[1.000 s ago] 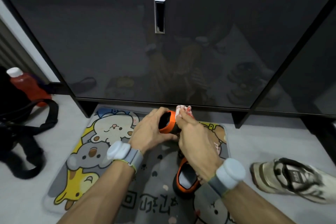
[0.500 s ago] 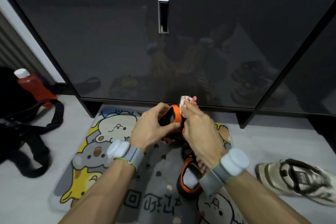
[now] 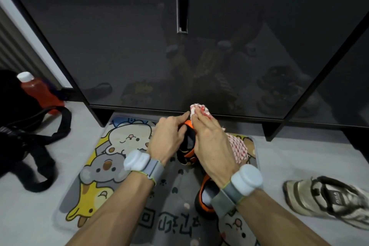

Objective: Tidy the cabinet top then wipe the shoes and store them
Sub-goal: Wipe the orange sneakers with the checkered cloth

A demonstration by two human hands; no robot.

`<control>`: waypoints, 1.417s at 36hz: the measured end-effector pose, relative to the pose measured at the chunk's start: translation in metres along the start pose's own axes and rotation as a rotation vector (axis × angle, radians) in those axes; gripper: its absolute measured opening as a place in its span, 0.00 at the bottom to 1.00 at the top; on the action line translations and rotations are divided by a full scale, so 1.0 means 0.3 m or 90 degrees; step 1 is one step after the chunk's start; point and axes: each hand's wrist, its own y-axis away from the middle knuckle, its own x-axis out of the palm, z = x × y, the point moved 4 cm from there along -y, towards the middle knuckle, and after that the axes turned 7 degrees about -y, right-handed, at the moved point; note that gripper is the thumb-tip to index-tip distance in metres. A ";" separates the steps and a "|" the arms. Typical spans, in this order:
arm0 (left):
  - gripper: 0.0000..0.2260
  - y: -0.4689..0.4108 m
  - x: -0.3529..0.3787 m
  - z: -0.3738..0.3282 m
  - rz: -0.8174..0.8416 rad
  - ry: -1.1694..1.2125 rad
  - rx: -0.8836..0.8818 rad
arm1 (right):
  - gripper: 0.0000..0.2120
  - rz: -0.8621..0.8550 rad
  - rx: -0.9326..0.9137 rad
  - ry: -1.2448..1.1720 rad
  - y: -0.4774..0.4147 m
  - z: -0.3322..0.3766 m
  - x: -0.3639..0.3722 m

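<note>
Single wide-angle head cam, fwd/down, close above mat, cabinet front straight ahead.

Black shoe with orange trim: raised off the mat, just before the dark cabinet. Red-and-white checked cloth: against its right side. Second shoe: on the mat. Grey-white sneaker: on the floor, right.

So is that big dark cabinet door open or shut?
Shut. The cabinet door sits flat with no gap, and nothing inside shows.
</note>
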 end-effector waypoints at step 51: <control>0.08 0.076 0.117 0.309 0.170 0.428 -0.246 | 0.30 0.197 0.015 -0.123 0.152 -0.009 0.191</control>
